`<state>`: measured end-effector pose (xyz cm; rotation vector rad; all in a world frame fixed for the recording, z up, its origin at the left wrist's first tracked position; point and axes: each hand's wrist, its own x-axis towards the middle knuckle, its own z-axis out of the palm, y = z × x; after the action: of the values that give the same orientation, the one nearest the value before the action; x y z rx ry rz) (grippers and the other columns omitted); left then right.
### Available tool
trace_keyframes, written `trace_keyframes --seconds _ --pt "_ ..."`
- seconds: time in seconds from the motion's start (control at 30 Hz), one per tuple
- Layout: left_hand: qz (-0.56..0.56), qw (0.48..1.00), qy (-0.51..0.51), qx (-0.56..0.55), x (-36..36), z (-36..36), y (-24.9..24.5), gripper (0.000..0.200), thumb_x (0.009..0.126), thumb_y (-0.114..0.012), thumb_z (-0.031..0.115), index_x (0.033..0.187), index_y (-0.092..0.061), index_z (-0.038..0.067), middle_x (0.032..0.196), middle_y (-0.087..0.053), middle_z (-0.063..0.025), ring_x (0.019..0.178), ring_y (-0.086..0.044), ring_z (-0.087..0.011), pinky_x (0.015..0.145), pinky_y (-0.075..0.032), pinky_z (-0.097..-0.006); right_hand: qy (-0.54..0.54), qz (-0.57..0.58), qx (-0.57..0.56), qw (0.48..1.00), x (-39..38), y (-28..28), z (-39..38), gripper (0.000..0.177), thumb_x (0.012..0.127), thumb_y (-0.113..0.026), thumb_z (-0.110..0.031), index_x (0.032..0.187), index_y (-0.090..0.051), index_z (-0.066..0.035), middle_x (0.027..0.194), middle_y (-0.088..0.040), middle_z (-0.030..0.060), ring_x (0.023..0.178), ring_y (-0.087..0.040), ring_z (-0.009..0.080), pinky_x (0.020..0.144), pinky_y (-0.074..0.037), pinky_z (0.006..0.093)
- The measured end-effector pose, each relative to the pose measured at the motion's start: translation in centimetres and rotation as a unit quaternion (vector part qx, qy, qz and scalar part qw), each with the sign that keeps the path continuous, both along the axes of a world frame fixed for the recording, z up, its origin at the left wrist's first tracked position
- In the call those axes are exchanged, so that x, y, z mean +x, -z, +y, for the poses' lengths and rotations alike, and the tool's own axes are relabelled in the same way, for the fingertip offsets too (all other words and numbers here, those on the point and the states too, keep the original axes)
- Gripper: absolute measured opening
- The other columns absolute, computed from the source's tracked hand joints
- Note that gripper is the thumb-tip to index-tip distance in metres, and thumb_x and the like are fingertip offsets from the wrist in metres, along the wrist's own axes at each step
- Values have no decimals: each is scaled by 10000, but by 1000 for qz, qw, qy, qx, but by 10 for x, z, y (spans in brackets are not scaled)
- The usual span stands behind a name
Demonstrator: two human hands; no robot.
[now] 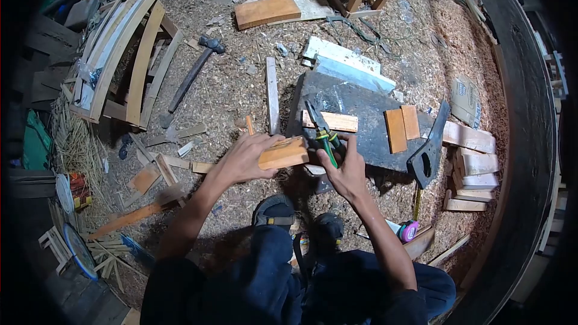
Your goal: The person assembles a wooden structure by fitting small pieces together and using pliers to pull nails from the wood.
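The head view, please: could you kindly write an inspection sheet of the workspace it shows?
Surface: dark low bench; small wood pieces on it, handsaw at its right end.
Job's things: wooden block, green-handled pliers.
Clutter: hammer, tape measure, wood shavings on the ground.
Hands: left hand holds the wooden block; right hand, the pliers.
Cables: dark cord-like tangle on the ground; type unclear.
Surroundings: slatted curved frame at left, stacked blocks at right.

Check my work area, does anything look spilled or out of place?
Wood shavings litter the ground, and the hammer lies loose on them, easy to trip over. The handsaw sits at the dark block's edge, its handle seemingly overhanging. Nothing looks clearly broken.
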<state>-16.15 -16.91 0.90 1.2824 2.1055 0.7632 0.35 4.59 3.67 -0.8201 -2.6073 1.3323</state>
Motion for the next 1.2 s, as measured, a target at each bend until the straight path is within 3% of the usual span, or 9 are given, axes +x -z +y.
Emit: trace_keyframes --seconds 0.33,0.4,0.57,0.67,0.7,0.8,1.0,1.1,1.2 --pt "6 994 23 -106 -10 5 -7 800 685 -820 290 1416 -580 71 1182 -673 -184 1075 -634 -353 996 -456 -451 -130 52 224 964 14 16 -9 601 900 -747 -405 1285 -514 -7 882 -619 169 743 -702 348 568 -545 457" --pt "-7 999 29 -16 -14 3 3 792 680 -812 284 1410 -586 74 1198 -679 -193 1105 -639 -344 1011 -460 -442 -155 -107 247 950 7 16 -8 593 898 -749 -414 1271 -521 -13 883 -636 169 724 -703 350 573 -543 472" --pt "-6 999 29 -45 -14 6 0 789 667 -820 277 1397 -599 76 1211 -678 -206 1127 -640 -339 1004 -471 -434 -83 36 93 992 7 9 -3 533 926 -710 -417 1241 -520 -32 996 -690 215 775 -692 434 633 -560 498" --pt "11 993 34 -108 -14 7 -5 787 664 -825 276 1390 -602 69 1186 -683 -206 1106 -642 -354 1006 -465 -440 -127 36 159 978 10 29 -5 515 926 -709 -420 1204 -519 -31 1005 -689 219 808 -695 437 657 -556 508" --pt "-1 997 28 -66 -13 5 -2 784 666 -827 281 1385 -604 60 1166 -684 -206 1090 -642 -358 1005 -462 -442 -128 -126 119 976 -1 18 -3 502 925 -707 -427 1172 -519 -31 1010 -688 216 814 -693 442 675 -551 523" --pt "-6 999 26 -18 -15 6 5 772 665 -832 285 1364 -614 39 1139 -686 -203 1074 -643 -362 1005 -457 -445 -132 -56 137 980 -4 7 2 494 931 -698 -433 1155 -519 -31 1005 -684 230 819 -688 459 687 -548 535" --pt "-1 999 25 -26 -14 6 2 736 651 -844 287 1295 -640 -5 1158 -690 -217 1094 -649 -372 1025 -461 -449 -46 39 137 989 5 7 -5 553 883 -767 -387 1247 -551 -31 995 -672 168 784 -718 350 603 -550 455" --pt "-2 1000 21 -15 -14 5 6 739 644 -846 292 1279 -639 -25 1169 -692 -228 1103 -653 -382 1028 -472 -450 -139 10 316 938 11 12 0 512 821 -820 -308 1245 -618 -102 941 -617 69 706 -673 251 557 -531 381" --pt "-15 1000 14 -15 -14 6 4 761 636 -846 296 1289 -633 -30 1188 -690 -230 1115 -655 -382 1031 -480 -445 -179 25 357 916 30 27 -2 541 806 -816 -273 1298 -624 -153 937 -606 69 742 -676 265 551 -522 388"
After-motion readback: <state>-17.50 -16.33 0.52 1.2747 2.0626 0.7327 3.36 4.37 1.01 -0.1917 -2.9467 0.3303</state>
